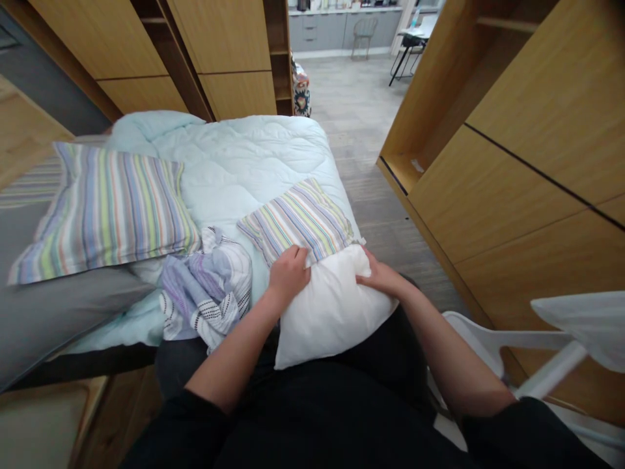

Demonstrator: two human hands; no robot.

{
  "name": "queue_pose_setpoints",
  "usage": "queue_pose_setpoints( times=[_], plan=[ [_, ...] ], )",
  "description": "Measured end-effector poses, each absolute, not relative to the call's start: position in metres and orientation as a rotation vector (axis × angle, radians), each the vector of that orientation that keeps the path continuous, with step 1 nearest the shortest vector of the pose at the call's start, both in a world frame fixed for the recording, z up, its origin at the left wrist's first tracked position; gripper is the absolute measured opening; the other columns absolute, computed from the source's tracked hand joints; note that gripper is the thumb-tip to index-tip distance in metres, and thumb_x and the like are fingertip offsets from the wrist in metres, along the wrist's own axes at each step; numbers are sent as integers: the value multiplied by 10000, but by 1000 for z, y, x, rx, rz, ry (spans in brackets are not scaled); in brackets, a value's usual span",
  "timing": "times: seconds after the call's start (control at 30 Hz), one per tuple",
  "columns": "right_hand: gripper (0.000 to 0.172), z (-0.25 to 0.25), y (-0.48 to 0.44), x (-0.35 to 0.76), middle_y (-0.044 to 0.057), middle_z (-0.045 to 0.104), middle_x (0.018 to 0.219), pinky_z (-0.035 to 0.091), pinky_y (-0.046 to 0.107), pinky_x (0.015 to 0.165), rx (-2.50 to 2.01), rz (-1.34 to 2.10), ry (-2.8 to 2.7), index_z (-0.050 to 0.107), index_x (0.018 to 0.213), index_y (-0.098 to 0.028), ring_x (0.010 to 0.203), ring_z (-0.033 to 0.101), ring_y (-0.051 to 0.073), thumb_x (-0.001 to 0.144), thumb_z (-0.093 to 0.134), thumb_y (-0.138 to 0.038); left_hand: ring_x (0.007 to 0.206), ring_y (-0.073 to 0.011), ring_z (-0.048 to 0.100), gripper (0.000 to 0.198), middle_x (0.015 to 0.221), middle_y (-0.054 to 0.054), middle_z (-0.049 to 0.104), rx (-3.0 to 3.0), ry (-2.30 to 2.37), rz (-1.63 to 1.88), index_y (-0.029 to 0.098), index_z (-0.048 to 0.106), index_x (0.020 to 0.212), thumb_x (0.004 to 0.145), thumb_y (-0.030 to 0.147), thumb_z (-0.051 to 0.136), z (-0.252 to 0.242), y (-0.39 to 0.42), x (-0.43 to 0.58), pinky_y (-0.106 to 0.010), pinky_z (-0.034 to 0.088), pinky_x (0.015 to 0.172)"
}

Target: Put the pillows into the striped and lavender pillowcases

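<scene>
A white pillow (332, 309) rests against my lap, its upper end pushed into the mouth of a striped pastel pillowcase (297, 221) that lies flat on the bed. My left hand (289, 277) grips the pillowcase's edge where it meets the pillow. My right hand (381, 276) holds the pillow's upper right corner, close to the case's other edge. Beside my left hand lies a crumpled striped fabric bundle (208, 293). The part of the pillow inside the case is hidden.
A finished striped pillow (105, 215) lies on the pale blue quilted duvet (244, 159), over a grey sheet. Wooden wardrobe panels (527, 176) stand to the right, and a white chair (493, 339) is by my right arm. Wood flooring runs beyond the bed.
</scene>
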State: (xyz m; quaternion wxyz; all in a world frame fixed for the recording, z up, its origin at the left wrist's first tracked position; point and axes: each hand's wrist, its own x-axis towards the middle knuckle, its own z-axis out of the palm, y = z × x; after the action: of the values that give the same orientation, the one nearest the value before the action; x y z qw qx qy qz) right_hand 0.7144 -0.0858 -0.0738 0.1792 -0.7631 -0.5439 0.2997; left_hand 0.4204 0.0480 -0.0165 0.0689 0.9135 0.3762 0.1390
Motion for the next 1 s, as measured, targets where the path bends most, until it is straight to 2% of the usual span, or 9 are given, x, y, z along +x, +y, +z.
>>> queue_pose_setpoints(
  times=[0.1, 0.27, 0.33, 0.47, 0.57, 0.63, 0.7, 0.8, 1.0],
  plan=[
    [1128, -64, -59, 666, 188, 665, 1446, 517, 450, 1056, -2067, 759, -1666, 222, 1706, -169, 1286, 663, 379, 796, 799, -502, 1104, -281, 646, 265, 1162, -135, 640, 2923, 999, 278, 192, 607, 1226, 993, 129, 499, 13, 68, 467, -362, 518, 886],
    [686, -55, -51, 624, 181, 707, 1337, 511, 433, 1004, -2193, 401, -1506, 464, 1536, -150, 1207, 675, 369, 915, 631, -391, 1008, -276, 713, 278, 1092, -130, 651, 2999, 903, 96, 156, 608, 1242, 1059, 134, 400, 46, 80, 521, -374, 539, 856],
    [589, -59, -55, 622, 168, 696, 1358, 497, 417, 1040, -2140, 379, -1536, 500, 1509, -153, 1238, 656, 342, 966, 572, -373, 1009, -274, 724, 289, 1116, -136, 656, 3018, 915, 133, 155, 616, 1237, 1059, 125, 391, 56, 84, 525, -371, 549, 848],
    [688, -63, -52, 622, 137, 653, 1429, 466, 388, 1103, -2013, 440, -1752, 373, 1655, -205, 1319, 605, 299, 1012, 557, -365, 1056, -315, 728, 304, 1134, -164, 684, 3071, 1050, 53, 136, 661, 1194, 1042, 114, 399, 79, 109, 504, -419, 557, 886],
    [728, -56, -40, 611, 122, 669, 1340, 482, 382, 1061, -2037, 408, -1837, 267, 1716, -284, 1258, 629, 289, 1050, 533, -411, 1081, -339, 730, 302, 1090, -191, 703, 3085, 1170, -148, 96, 688, 1148, 1020, 96, 415, 91, 129, 481, -438, 547, 921],
    [738, -50, -30, 597, 123, 675, 1286, 490, 378, 1037, -2043, 395, -1909, 267, 1716, -276, 1208, 644, 286, 1045, 546, -407, 1057, -332, 739, 298, 1067, -181, 702, 3119, 1102, -203, 98, 686, 1144, 1020, 96, 415, 93, 131, 474, -420, 549, 908],
    [695, -47, -18, 584, 133, 678, 1273, 498, 374, 1023, -2043, 391, -1952, 364, 1672, -237, 1178, 655, 286, 1022, 568, -377, 1023, -329, 746, 293, 1075, -165, 693, 3169, 983, -163, 112, 670, 1165, 1023, 99, 413, 90, 125, 477, -407, 557, 870],
    [491, -46, 1, 576, 133, 699, 1267, 511, 363, 1008, -2058, 433, -1915, 601, 1455, -207, 1155, 674, 289, 987, 595, -356, 1004, -339, 750, 292, 1109, -167, 682, 3198, 890, -103, 111, 653, 1192, 1024, 91, 415, 84, 114, 492, -418, 569, 839],
    [383, -60, 35, 598, 165, 735, 1288, 532, 336, 982, -2148, 512, -1770, 665, 1326, -142, 1197, 688, 301, 1007, 566, -330, 1092, -352, 731, 291, 1066, -220, 710, 2985, 896, -221, 39, 696, 1158, 1040, 76, 433, 70, 85, 505, -433, 558, 925]
  ],
)
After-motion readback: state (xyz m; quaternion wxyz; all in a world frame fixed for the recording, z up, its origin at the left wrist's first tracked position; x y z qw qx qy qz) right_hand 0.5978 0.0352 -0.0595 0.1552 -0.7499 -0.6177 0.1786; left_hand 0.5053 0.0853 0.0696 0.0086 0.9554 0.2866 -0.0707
